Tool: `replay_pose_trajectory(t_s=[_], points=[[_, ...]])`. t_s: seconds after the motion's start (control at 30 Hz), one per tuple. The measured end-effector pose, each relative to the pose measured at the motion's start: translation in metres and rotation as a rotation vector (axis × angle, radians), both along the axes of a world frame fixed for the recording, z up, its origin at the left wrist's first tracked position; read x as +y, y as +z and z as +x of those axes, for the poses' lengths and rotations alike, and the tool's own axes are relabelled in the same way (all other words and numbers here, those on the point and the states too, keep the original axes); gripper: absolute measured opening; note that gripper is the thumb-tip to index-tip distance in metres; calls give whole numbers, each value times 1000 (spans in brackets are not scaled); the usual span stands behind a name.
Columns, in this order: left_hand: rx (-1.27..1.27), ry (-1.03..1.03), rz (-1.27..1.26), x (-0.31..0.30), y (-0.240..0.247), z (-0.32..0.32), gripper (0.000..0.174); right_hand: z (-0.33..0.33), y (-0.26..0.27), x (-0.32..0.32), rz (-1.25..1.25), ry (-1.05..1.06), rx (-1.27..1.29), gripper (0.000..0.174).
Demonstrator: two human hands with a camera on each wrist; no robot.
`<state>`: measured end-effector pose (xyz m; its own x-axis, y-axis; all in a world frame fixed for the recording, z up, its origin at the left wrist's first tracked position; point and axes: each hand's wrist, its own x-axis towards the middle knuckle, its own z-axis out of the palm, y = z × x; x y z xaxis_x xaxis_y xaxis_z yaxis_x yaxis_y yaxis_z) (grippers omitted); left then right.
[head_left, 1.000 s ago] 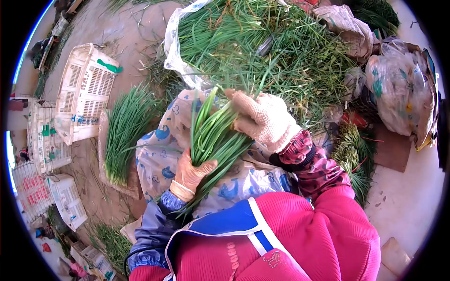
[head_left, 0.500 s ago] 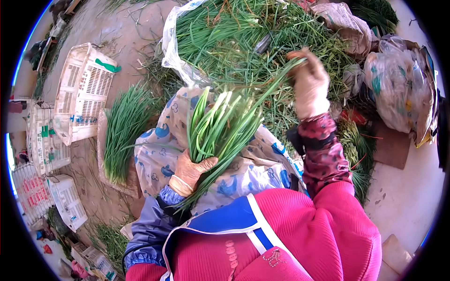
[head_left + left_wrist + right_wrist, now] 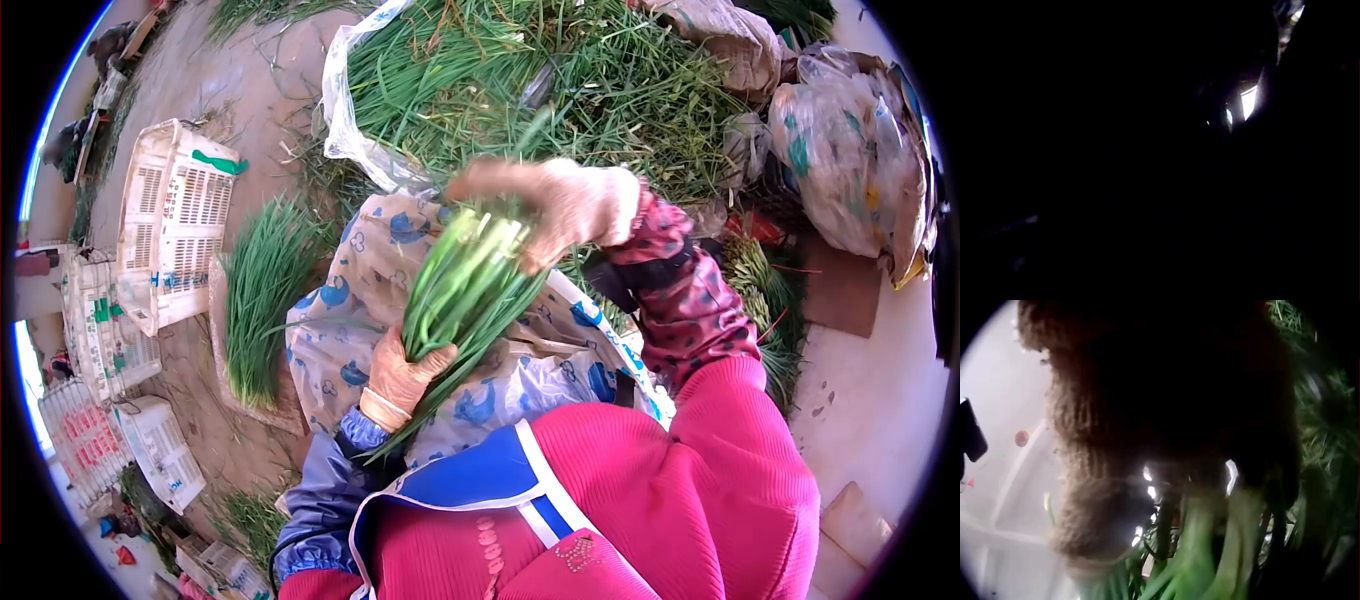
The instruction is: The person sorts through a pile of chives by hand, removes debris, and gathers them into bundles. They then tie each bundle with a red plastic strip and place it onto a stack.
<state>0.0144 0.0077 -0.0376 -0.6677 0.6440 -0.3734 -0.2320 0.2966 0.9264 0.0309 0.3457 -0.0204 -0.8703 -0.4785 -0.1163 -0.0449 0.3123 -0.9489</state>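
Note:
In the head view, the gloved left hand [image 3: 400, 378] grips a bundle of long green stalks [image 3: 468, 292] low down, thumb across the front. The pale ends point up and away from the body. At those ends is the right hand [image 3: 570, 203] in a fuzzy beige glove, blurred, with fingers stretched out over the tops and thumb apart at the bundle's right side. The right wrist view has the knitted glove [image 3: 1094, 481] large and dark above green stalks [image 3: 1200, 550]; contact is unclear. The left wrist view is almost wholly black.
A big heap of loose greens [image 3: 620, 90] lies beyond the hands in clear plastic [image 3: 340, 100]. Patterned plastic [image 3: 345, 345] covers the lap. To the left are a stalk pile [image 3: 262, 310] and white crates [image 3: 180, 225]; at right, filled plastic bags [image 3: 835, 150] and more bunches [image 3: 765, 300].
The right hand went out to the right over the heap with thin strands, then came back to the bundle's top. The left hand kept its grip. The head view has shifted slightly.

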Motion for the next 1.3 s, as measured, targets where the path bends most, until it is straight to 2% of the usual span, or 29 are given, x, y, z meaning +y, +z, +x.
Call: replay_pose_trajectory(t_s=[0.03,0.07,0.13,0.17,0.27,0.33,0.43,0.5,0.57,0.63,0.67,0.7,0.73,0.77,0.83,0.93,0.97,1.0,1.07,1.17,1.2,1.23,1.3], points=[[-60,97,48,2,0,2,43,-15,2,-17,47,108,18,83],[-120,198,98,2,0,2,42,-31,-62,-31,-188,-86,-132,63],[-264,335,0,3,9,-2,40,-15,35,-48,-313,-552,-453,25],[-339,404,-48,2,11,-2,40,-13,31,-47,-414,-663,-393,20],[-291,418,-50,-8,-12,0,38,-16,8,-42,-289,-1021,-168,18],[-287,434,-14,-5,-11,0,38,-11,5,-28,-368,-1171,-64,17],[-256,437,-9,-6,-14,1,38,-1,11,19,-266,-1500,155,23],[-156,385,-2,-6,-12,2,39,6,-10,65,78,-1484,223,30],[-141,348,31,-5,-8,2,40,7,32,35,864,-1304,121,36],[-213,326,87,-2,-1,2,42,8,45,8,612,-936,199,37],[-266,327,106,-2,-2,2,43,6,54,-15,415,-782,73,37],[-284,328,111,-2,-2,2,43,4,62,-33,514,-572,138,39],[-299,328,117,0,0,2,43,1,58,-52,650,-431,331,39],[-312,328,123,1,1,3,43,-6,55,-67,640,-338,385,32],[-236,311,98,-2,-3,3,42,-21,43,-88,810,-86,365,25],[-230,325,81,-7,0,1,41,-23,27,-78,584,-192,380,23],[-250,333,80,-7,0,1,40,-22,29,-73,555,-298,351,23],[-242,375,59,-9,-5,1,32,-21,24,-70,552,-314,288,21],[-185,350,89,-8,-20,4,28,-14,26,-65,488,-372,167,15],[-174,356,79,-6,-23,3,27,-14,35,-55,101,-842,-122,12],[-146,340,88,-5,-23,4,26,-17,39,-50,2,-985,-140,19],[-117,321,97,-5,-22,4,25,-18,43,-44,-32,-1057,-127,19],[-133,330,87,-5,-21,3,25,-16,49,-44,11,-975,-32,21]])
